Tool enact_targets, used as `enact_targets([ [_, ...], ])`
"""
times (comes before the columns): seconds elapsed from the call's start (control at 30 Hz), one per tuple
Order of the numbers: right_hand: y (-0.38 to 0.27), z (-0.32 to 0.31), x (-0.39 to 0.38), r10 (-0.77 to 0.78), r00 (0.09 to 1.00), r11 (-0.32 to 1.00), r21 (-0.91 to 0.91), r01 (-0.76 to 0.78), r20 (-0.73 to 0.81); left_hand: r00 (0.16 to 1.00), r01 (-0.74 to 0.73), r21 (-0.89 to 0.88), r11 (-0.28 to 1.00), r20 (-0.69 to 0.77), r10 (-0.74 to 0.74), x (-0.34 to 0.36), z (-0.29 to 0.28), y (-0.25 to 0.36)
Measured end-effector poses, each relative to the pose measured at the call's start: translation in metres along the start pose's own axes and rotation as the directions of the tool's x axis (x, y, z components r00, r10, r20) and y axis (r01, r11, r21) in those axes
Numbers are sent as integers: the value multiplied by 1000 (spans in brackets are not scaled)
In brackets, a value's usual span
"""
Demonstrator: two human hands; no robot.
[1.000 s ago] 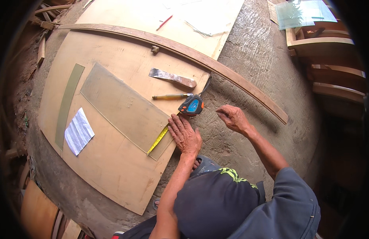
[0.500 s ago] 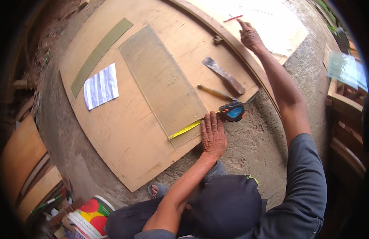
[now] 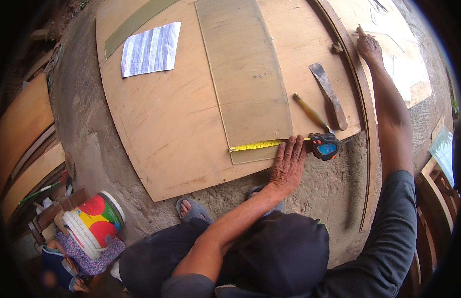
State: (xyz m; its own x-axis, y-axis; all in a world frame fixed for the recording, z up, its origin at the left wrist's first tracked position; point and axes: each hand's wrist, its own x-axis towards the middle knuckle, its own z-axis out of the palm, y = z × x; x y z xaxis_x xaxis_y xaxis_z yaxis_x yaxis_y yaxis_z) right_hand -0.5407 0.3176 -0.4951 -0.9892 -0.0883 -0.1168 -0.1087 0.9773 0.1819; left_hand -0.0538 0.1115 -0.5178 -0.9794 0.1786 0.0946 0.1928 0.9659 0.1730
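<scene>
Clock face: directions are running from the case of the tape measure (image 3: 325, 147), with 12 toward the top.
Tape measure: its dark case with a blue face is sitting at the board's near edge; its yellow blade is running toward 9 o'clock, across the near end of the clear panel (image 3: 248, 74).
Clear panel: it is lying flat on the plywood board (image 3: 175, 164), stretching away between 10 and 11 o'clock.
Left hand (image 3: 288, 168): at 8 o'clock, it is lying flat, fingers straight and close together, the fingertips resting at the blade.
Right hand (image 3: 370, 48): farther off at 1 o'clock, it is staying narrow beyond the wooden strip (image 3: 360, 89), beside a pale board (image 3: 413, 82); whether it is holding anything, one cannot tell.
Tools: a scraper (image 3: 330, 97) is lying at 12 o'clock, a slim yellow-handled tool (image 3: 311, 112) at 11, nearer the case.
Farther out: a striped paper (image 3: 151, 48) is lying at 10 o'clock, partly over a green strip (image 3: 136, 26); a colourful bucket (image 3: 94, 221) is standing between 8 and 9.
</scene>
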Motion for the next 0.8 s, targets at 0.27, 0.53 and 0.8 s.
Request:
enact_targets([
  [0.27, -9, -10, -47, -61, 952, 988, 120, 101, -299, 998, 12, 47, 999, -57, -10, 2, -1, 0],
  [0.53, -83, -69, -247, 260, 871, 57, 907, 418, -418, 997, 13, 13, 1000, -76, -12, 3, 2, 2],
  [0.8, -146, -53, -382, -53, 986, -691, 706, -151, 159, 994, -7, -13, 1000, -106, 5, 2, -2, -2],
])
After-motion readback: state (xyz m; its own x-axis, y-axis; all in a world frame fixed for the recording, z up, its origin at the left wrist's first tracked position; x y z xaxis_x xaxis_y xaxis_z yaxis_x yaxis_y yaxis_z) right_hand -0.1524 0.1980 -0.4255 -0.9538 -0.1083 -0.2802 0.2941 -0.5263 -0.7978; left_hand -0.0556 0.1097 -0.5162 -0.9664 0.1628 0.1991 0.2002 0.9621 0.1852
